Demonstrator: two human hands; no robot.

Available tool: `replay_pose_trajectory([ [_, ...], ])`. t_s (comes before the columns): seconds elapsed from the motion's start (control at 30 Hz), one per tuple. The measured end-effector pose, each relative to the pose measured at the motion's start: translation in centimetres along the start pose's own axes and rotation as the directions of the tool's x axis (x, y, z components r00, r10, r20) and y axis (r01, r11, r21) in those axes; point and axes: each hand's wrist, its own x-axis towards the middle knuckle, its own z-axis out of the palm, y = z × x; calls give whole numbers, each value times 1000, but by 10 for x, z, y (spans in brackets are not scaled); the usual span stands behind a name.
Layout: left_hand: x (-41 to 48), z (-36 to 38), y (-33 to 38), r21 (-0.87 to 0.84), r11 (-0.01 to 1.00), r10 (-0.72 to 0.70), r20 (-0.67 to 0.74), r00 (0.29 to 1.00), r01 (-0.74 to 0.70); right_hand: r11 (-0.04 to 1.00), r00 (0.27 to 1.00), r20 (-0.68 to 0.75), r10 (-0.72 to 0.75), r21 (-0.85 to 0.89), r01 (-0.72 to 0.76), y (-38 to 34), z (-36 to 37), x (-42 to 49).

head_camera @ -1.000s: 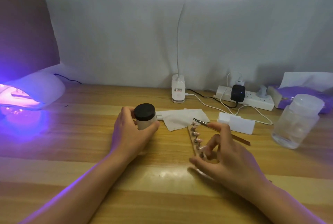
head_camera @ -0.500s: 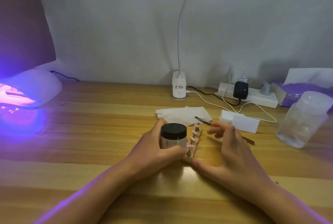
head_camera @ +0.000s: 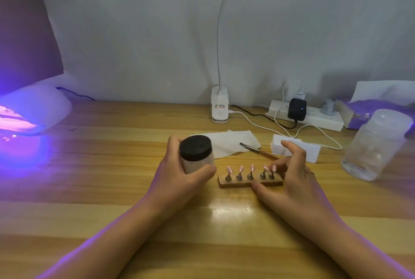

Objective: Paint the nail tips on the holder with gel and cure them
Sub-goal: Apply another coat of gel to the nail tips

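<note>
Painting seemingly not begun, the left hand (head_camera: 179,180) is gripping the capped jar (head_camera: 196,155) beside the holder (head_camera: 238,182), the right hand (head_camera: 292,180) pinching its end

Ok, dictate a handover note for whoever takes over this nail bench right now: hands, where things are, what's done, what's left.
Left hand grips the gel jar, black lid on, just left of the holder.
Right hand pinches the holder's right end.
Five pink nail tips stand in a row on the holder.
Brush lies behind it, handle running under the right hand; held or not, unclear.
Cure lamp glows purple at far left.
Done: things gathered. Whether the tips carry gel is unclear.
Left: open jar, paint, cure.
</note>
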Motion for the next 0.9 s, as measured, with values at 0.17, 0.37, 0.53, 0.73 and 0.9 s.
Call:
replay_pose_trajectory([
  [0.17,-7,4,5,168,951,278,-90,956,-261,1000,1000,5,16,-17,-16,-1,2,2],
  [0.37,-21,15,8,341,826,477,3,879,-449,959,962,-244,-126,220,181,-17,-11,-8],
  [0.53,-25,22,8,545,586,630,159,760,-599,910,894,-188,-407,5,415,-37,-6,-24],
  [0.73,-27,22,14,493,606,614,208,761,-624,930,914,-172,-366,-34,366,-35,-3,-21],
  [0.9,-29,19,19,348,757,487,266,832,-554,889,872,-195,-450,-2,458,-36,-9,-20],
])
